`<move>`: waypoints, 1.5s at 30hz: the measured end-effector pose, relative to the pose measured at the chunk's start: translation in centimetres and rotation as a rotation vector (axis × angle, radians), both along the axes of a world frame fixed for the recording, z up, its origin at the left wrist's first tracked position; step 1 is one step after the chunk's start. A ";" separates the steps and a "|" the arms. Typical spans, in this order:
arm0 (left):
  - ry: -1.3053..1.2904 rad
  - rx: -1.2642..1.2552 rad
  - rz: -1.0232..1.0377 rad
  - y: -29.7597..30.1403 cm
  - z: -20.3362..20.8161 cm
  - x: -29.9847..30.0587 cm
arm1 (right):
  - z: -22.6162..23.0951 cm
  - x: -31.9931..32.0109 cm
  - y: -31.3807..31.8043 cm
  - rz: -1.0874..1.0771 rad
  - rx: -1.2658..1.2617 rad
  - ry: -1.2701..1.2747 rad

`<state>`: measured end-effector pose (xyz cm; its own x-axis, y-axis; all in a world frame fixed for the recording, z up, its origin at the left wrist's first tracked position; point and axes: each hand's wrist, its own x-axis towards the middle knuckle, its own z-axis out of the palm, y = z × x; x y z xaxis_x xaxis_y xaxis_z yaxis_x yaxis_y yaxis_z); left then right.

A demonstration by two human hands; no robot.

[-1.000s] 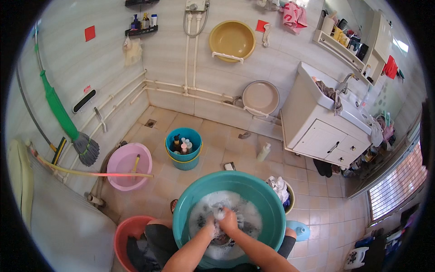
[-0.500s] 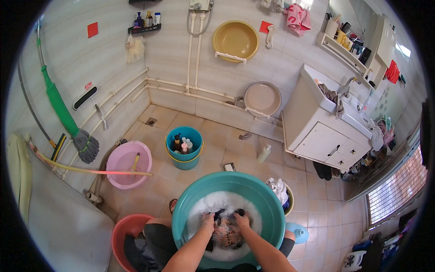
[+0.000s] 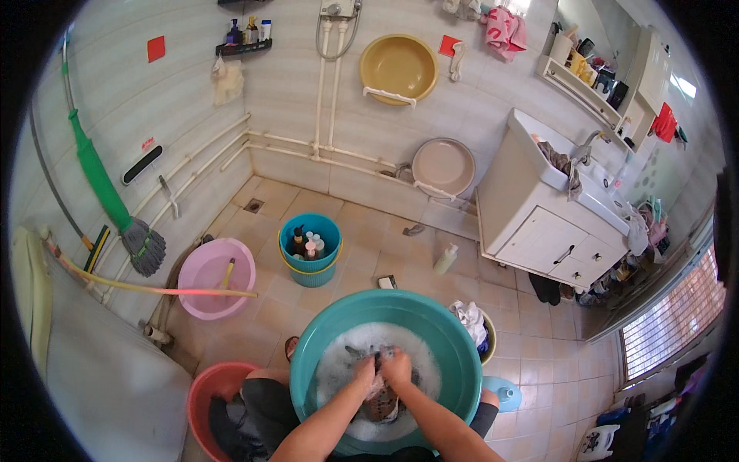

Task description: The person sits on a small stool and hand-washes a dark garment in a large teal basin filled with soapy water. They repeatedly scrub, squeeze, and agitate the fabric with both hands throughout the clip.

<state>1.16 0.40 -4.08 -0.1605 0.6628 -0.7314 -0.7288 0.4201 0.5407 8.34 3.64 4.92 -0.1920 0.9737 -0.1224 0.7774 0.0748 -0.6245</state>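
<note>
A big teal basin (image 3: 431, 323) full of white suds sits on the tiled floor right below me. Both my hands are in the foam at its middle. My left hand (image 3: 363, 373) and my right hand (image 3: 397, 368) are pressed close together, both closed on a dark wet piece of cloth (image 3: 381, 402) that hangs down between my forearms into the suds. Part of the cloth is hidden under the foam.
A red basin (image 3: 212, 389) with dark laundry is at my left knee. A pink basin (image 3: 212, 273), a blue bucket of bottles (image 3: 309, 246), a small tub with white cloth (image 3: 471, 319), a white bottle (image 3: 445, 259), a broom (image 3: 142, 242) and a white sink cabinet (image 3: 550, 223) stand around.
My hands slid from the far part of the suds toward me and came tightly together, bunching the dark cloth between them.
</note>
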 end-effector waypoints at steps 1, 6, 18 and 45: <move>0.047 -0.013 -0.007 0.0 0.8 0.0 | 0.0 0.7 0.6 -0.085 -0.110 0.141; 0.403 -0.037 0.286 -1.1 3.6 -1.1 | -6.2 4.7 0.9 -0.114 -0.009 0.062; -0.222 0.069 0.003 -1.2 1.9 -2.0 | 2.3 0.3 -4.2 0.156 -0.190 0.371; -0.032 -0.032 0.150 -1.2 -5.0 -2.2 | 1.0 -0.3 -3.6 0.173 -0.230 0.361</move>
